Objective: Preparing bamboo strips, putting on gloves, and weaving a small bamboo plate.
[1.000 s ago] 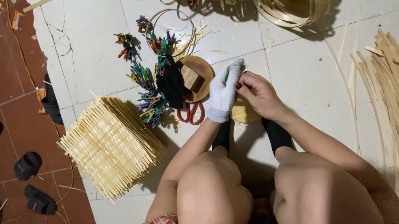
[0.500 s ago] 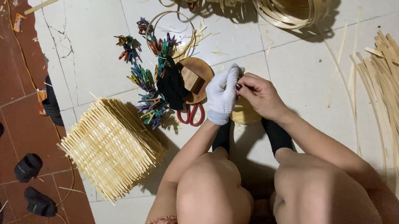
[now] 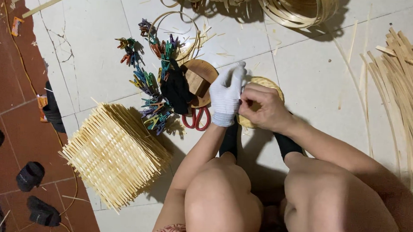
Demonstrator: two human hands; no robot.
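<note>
The left hand, in a white knitted glove, and the bare right hand meet at the centre of the view, touching each other above a small round woven bamboo disc that lies on the pale tiled floor. The right hand's fingers are curled in against the glove's edge, pinching at something too small to make out; the gloved fingers point up toward twelve o'clock, and I cannot tell whether they clasp anything. The disc shows only at twelve to two o'clock of the right hand, the rest hidden beneath both hands. At nine o'clock of the glove sit red-handled scissors, a round wooden tray with a wooden block and a black cloth, then a heap of coloured clothes pegs. A square stack of pale woven bamboo mats lies at eight o'clock. Loose bamboo strips fan out at three o'clock, coiled strips at twelve.
</note>
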